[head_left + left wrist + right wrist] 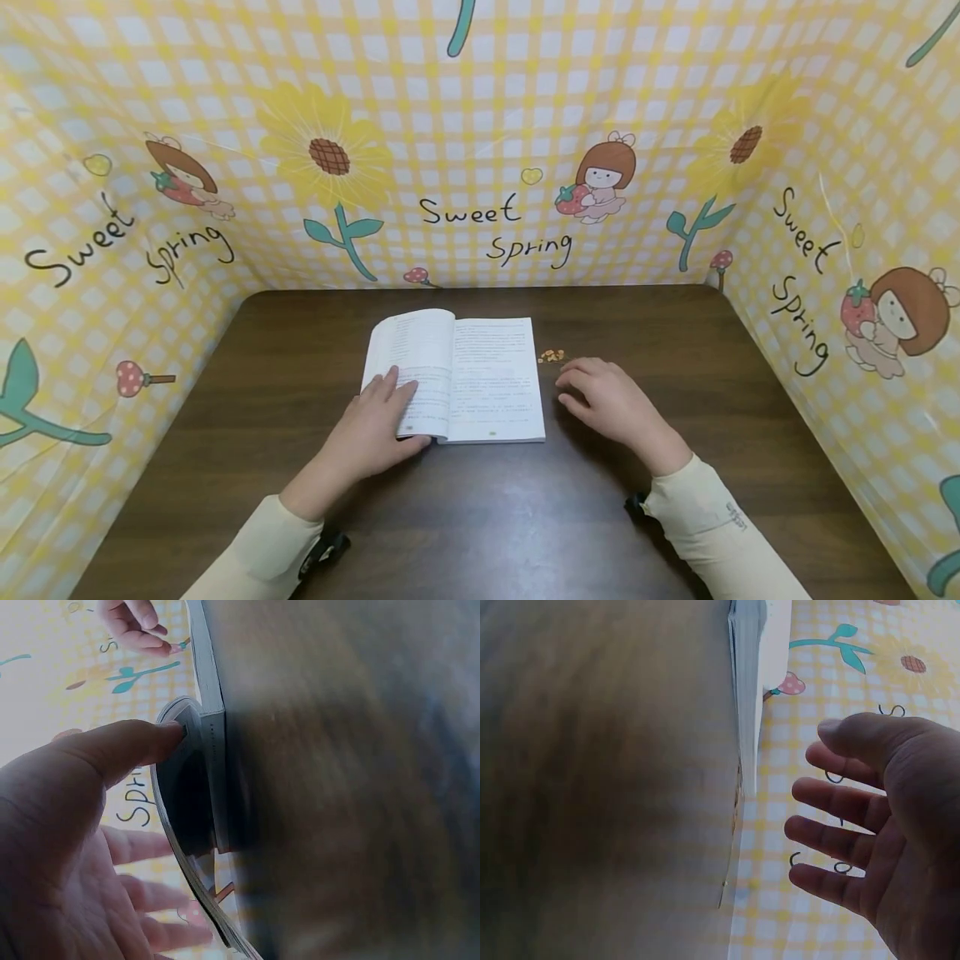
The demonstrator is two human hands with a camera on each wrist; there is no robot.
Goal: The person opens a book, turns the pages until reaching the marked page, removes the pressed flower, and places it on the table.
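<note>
An open book (495,383) lies on the dark wooden table, with printed text on both pages. My left hand (375,425) rests on the lower part of the left-hand page, fingers spread. In the left wrist view its thumb (139,746) lies at the bottom edge of the bowed pages. Off the book's right side, my right hand (611,400) holds nothing; its fingers are apart and slightly bent in the right wrist view. Just beyond its fingertips is a little cluster of small orange pieces (552,356), too small to identify.
Yellow-and-white checked cloth (480,108) with printed flowers and lettering stands around the table's back and both sides. The brown tabletop (480,525) extends in front of the book. Dark bands (324,557) sit at the wrists, by the pale sleeves.
</note>
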